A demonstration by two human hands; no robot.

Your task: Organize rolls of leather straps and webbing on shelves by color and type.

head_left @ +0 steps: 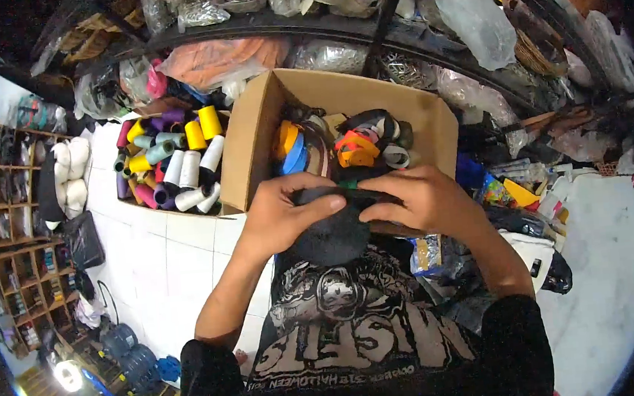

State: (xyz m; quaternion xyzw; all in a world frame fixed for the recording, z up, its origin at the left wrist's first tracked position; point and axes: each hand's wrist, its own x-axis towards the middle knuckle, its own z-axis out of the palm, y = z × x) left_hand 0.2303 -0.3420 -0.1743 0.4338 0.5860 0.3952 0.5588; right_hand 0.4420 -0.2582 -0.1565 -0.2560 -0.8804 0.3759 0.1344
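My left hand [282, 214] is closed on a round, flat-sided roll of black strap [330, 239], with the thumb across its top. My right hand [423, 198] pinches a dark strip that runs across from the roll. Both hands are held in front of my chest, over the near edge of an open cardboard box [254, 132]. Inside the box lie an orange roll of strap [358, 148], a blue strap [296, 155] and several darker rolls. My fingers hide part of the strip and the near wall of the box.
Left of the box stands a carton packed with thread cones [190, 169] in several colours. Shelves with plastic-bagged goods [224, 60] run along the back. Wooden pigeonhole shelves [31, 243] and blue water jugs [132, 354] are at the left. Bags and packets [518, 193] crowd the right.
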